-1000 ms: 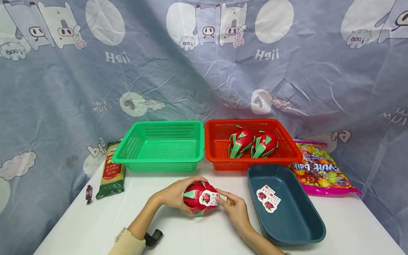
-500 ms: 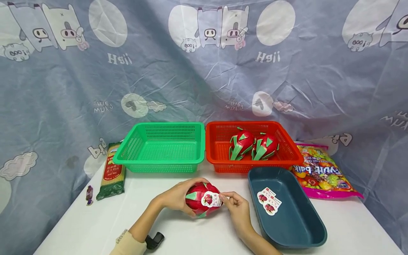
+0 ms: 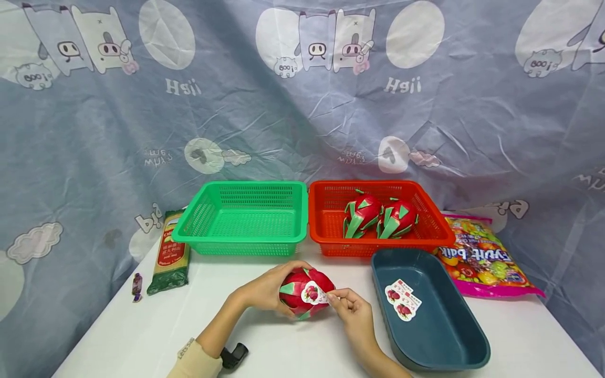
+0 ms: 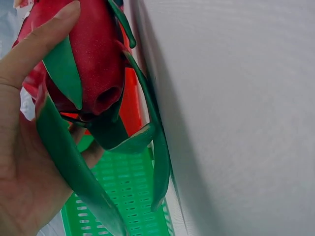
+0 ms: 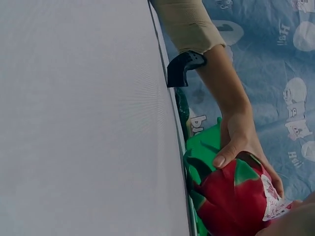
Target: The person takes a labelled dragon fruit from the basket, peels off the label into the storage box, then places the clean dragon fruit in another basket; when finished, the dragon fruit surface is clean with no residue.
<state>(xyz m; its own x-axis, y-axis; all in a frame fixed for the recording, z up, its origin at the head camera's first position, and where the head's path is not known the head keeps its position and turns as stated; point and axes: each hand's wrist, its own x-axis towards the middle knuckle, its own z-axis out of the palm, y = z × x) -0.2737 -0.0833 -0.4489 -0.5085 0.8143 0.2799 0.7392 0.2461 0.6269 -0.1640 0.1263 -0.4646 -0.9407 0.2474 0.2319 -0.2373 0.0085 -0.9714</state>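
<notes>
In the head view my left hand grips a red dragon fruit with green leaf scales from its left side, thumb in front and fingers over the top. A white sticker printed with a dragon fruit picture lies on its front. My right hand pinches the right end of this sticker between thumb and forefinger, covering part of its lettering. The left wrist view shows long green leaves hanging from the dragon fruit's end beside the palm. In the right wrist view the sticker sits at the fruit's edge.
A dark blue tray at right holds more stickers. Behind stand a green basket and a red basket with two dragon fruits. A pasta pack, a wrapped candy and a fruit candy bag lie outward.
The sticker's right end, flat with its lettering showing before, now looks narrowed under my right fingertips. My left hand keeps its hold on the dragon fruit. The whole head view has shifted slightly.
</notes>
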